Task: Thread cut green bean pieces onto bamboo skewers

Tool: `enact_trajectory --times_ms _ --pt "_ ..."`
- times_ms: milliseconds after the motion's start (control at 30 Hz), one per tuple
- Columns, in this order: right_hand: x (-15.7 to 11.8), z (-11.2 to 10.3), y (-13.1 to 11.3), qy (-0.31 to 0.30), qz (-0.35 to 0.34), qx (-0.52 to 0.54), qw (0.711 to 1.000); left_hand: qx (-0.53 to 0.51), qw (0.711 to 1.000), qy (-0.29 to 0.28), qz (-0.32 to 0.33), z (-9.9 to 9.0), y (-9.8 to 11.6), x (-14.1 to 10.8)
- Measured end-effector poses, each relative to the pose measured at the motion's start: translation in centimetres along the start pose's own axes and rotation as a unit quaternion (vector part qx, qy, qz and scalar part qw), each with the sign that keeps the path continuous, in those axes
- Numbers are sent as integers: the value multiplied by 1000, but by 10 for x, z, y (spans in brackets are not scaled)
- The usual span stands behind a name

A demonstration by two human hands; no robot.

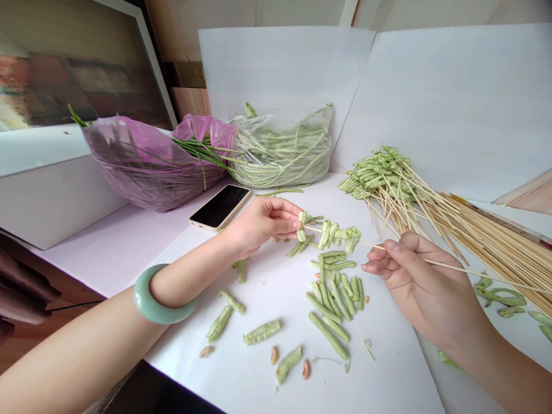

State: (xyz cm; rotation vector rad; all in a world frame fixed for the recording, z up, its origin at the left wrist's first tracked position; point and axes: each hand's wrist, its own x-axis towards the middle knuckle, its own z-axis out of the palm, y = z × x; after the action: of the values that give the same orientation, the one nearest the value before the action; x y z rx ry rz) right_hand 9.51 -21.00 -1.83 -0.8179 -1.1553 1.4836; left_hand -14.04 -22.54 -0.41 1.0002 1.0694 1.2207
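Between my hands runs a thin bamboo skewer (370,245) carrying several short pieces of green bean (330,233). My left hand (273,221), with a jade-green bangle on its wrist, pinches a green bean piece (301,233) at the skewer's left end. Farther along, my right hand (425,276) grips the bare shaft between thumb and fingers. Below the skewer lies a pile of cut bean pieces (338,296) on the white table (371,379). Nearer to me are some wider pods (261,332) and loose tan beans (274,355).
Filled skewers (382,172) and a bundle of bare skewers (495,236) lie at the right. Behind stand a clear bag of long beans (284,152) and a purple bag of greens (142,161). A phone (219,207) rests left of centre. White panels (280,69) border the back.
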Motion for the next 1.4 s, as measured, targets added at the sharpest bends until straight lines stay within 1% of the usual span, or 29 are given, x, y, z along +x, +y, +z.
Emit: enact_trajectory --times_ms 167,333,467,567,667,733,800,867,900,933,967,1000,1033,1067,1100,1133,1167,1300,1333,1400 --pt "-1 2 1 -7 8 2 1000 -21 1000 -14 1 1 -5 1" --pt "-3 1 2 -26 10 -4 1000 -40 998 -55 3 1 -8 0" --pt "-4 1 5 -41 22 -16 999 -40 997 -64 -9 4 -9 -1" --pt "-5 2 8 -41 21 -18 999 -31 997 -68 -4 6 -10 -1" --pt "-5 3 8 -39 23 -20 999 -3 997 -77 9 6 -10 -2" --pt "-6 4 7 -49 28 -22 998 25 996 -86 22 5 -8 -2" --pt "-5 3 4 -64 27 -27 997 62 992 -103 36 2 -3 -2" --pt "-4 2 1 -71 19 -30 997 130 983 -109 64 -4 6 -2" --pt "-4 1 0 -71 13 -30 997 182 975 -95 90 -9 12 -2" --pt "-3 0 -1 -66 6 -29 997 249 959 -55 121 -14 18 -2" --pt "-2 -1 -3 -59 0 -27 998 326 936 -8 133 -20 23 -2" --pt "-2 -2 -3 -50 -6 -24 998 408 902 47 137 -27 28 -2" --pt "-1 -3 -4 -40 -10 -21 999 489 856 90 142 -34 31 -2" --pt "-1 -3 -4 -30 -11 -19 999 553 811 126 141 -40 34 -2" --pt "0 -3 -5 -22 -11 -18 1000 598 777 151 126 -46 35 -1" --pt "0 -3 -5 -16 -10 -18 1000 624 758 158 107 -51 35 0" --pt "0 -2 -5 -14 -11 -21 1000 641 745 162 86 -55 34 0" --pt "0 1 -5 -26 -20 -33 999 695 707 132 -1 -59 26 3" --pt "0 2 -5 -30 -19 -35 999 705 698 126 -11 -58 24 4" --pt "-1 2 -5 -32 -13 -35 999 719 683 129 -12 -58 22 6"
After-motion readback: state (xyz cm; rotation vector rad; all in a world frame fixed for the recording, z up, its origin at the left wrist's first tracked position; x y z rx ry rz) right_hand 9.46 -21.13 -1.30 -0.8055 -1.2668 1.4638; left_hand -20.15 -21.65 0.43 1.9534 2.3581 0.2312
